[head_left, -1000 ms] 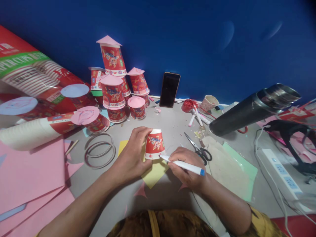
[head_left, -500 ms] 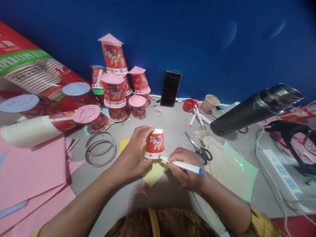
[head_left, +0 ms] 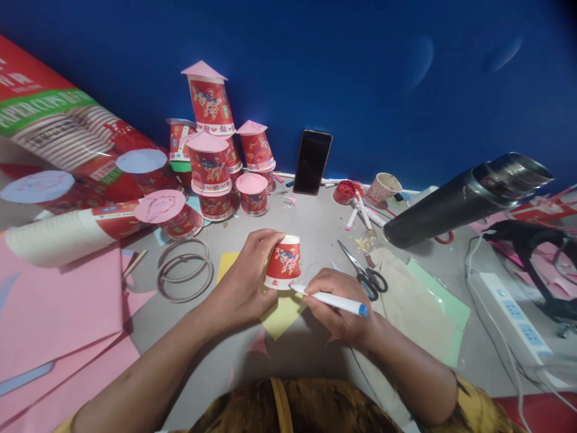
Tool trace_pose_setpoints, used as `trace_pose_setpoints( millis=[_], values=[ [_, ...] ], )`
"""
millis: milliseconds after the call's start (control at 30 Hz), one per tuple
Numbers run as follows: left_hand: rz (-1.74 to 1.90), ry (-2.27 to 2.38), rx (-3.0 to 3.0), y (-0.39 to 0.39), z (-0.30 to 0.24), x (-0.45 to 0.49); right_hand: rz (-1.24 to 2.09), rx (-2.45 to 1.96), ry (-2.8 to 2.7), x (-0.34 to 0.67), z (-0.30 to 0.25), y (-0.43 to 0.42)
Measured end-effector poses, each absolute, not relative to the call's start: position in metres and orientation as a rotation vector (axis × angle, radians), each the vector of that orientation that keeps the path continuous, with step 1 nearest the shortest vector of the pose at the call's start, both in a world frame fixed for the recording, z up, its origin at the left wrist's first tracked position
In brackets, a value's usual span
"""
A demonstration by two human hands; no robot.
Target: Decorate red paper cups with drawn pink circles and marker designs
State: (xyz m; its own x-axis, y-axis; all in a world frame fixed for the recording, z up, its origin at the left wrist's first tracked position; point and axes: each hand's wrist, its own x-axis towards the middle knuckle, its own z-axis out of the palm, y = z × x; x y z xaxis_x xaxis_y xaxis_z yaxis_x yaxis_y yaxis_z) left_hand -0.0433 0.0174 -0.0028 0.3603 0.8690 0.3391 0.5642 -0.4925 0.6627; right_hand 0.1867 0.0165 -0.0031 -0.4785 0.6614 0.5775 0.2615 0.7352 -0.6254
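Note:
A red paper cup stands upside down on a yellow paper sheet in the middle of the grey table. My left hand is wrapped round the cup's left side and top. My right hand grips a white marker with a blue end cap. The marker's tip touches the paper at the cup's lower right rim.
A cluster of red cups with pink paper lids stands at the back. Cup sleeves and pink sheets lie left, wire rings nearby. Scissors, a phone, a black flask, markers, green paper and a power strip are right.
The marker tip has crept slightly left along the cup's rim. My left hand keeps the cup in place; the view has shifted a little.

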Motion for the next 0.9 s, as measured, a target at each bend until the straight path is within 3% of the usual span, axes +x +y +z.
trace_pose_setpoints(
  millis=[900],
  values=[
    [0.931,1.252,2.158,0.018,-0.0022,-0.0421,0.56,-0.722,-2.017,0.1866,-0.0015,0.0155]
  ],
)
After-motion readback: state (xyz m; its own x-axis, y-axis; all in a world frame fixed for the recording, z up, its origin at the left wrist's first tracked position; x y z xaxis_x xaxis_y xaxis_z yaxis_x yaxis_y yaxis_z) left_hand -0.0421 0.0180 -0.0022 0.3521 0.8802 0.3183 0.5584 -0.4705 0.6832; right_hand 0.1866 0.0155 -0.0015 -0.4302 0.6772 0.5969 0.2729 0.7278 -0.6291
